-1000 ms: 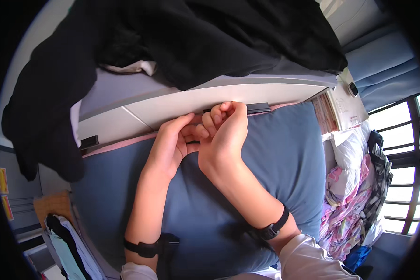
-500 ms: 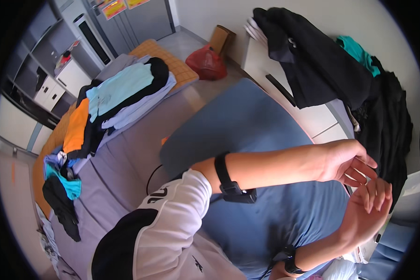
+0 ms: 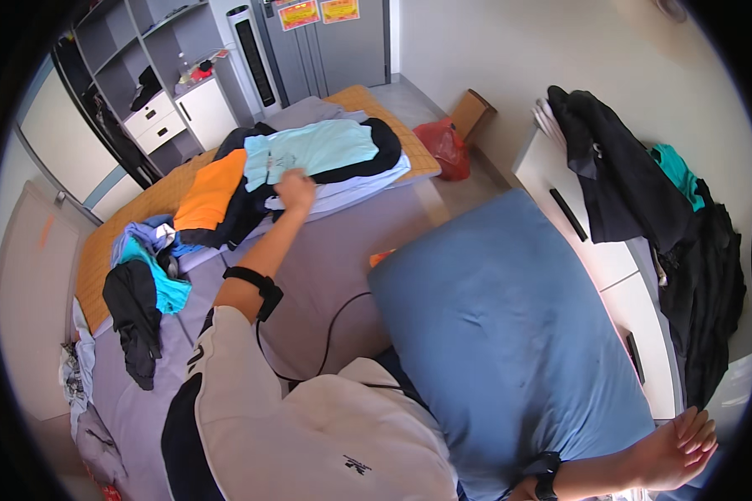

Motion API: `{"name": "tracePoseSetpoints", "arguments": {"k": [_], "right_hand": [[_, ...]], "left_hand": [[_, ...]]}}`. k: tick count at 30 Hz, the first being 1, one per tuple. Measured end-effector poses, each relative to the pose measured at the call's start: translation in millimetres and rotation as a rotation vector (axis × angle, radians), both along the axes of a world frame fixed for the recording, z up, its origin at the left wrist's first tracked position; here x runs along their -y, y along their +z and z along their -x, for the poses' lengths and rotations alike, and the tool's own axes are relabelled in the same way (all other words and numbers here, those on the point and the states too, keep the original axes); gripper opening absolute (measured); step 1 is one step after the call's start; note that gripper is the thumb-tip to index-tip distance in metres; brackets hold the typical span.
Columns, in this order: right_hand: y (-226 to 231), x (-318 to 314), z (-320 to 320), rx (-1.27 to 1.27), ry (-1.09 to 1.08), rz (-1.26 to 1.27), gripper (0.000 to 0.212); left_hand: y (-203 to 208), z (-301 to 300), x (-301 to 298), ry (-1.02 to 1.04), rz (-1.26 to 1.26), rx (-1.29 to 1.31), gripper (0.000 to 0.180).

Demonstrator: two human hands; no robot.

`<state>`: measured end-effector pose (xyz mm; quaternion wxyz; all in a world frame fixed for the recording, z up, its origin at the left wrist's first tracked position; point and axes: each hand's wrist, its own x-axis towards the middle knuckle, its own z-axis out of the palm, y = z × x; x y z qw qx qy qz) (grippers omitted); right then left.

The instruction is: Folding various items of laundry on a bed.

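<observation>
My left hand point(image 3: 297, 192) reaches across the bed to the front edge of a flat pile of clothes. Just beyond its fingers lies a light blue shirt point(image 3: 326, 149), over black and pale lavender clothes. The fingers are small and blurred, so whether they grip cloth I cannot tell. An orange garment point(image 3: 213, 194) lies beside the pile on the left. At the lower right my right hand point(image 3: 678, 449) is raised beyond the blue pillow-like cushion point(image 3: 510, 326), palm partly up. Its fingers are loosely bent and hold nothing.
A teal garment point(image 3: 160, 280) and black clothing point(image 3: 134, 321) lie at the bed's left. Black clothes point(image 3: 618, 167) drape over a white drawer cabinet point(image 3: 543, 167) on the right. A red plastic bag point(image 3: 443, 150) stands on the floor. A black cable point(image 3: 330, 334) crosses the bed.
My left arm has swung from the right, near my other hand, over to the clothes pile. My right hand sits lower and farther right. The whole view has turned left.
</observation>
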<state>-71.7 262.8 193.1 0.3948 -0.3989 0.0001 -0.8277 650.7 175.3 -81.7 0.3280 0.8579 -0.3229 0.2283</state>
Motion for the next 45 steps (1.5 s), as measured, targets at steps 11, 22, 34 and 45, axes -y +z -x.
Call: {"name": "tracePoseSetpoints", "arguments": {"k": [11, 22, 34, 45], "right_hand": [[11.2, 2.7, -102.7, -0.248, -0.219, -0.19, 0.036], [-30.5, 49.5, -193.5, -1.117, 0.056, -0.51, 0.028], [14.5, 58.3, -277.3, -1.219, -0.165, 0.013, 0.027], [87.5, 40.3, -98.4, -1.277, -0.549, -0.356, 0.017]], "left_hand": [[44.5, -137.2, -43.4, 0.041, -0.21, -0.516, 0.056], [266.7, 40.1, 21.7, -1.126, 0.4, -1.138, 0.026], [430.6, 245.0, -22.2, -1.057, 0.521, 1.048, 0.015], [370.7, 157.0, -9.4, -0.538, -0.153, 1.461, 0.076]]}}
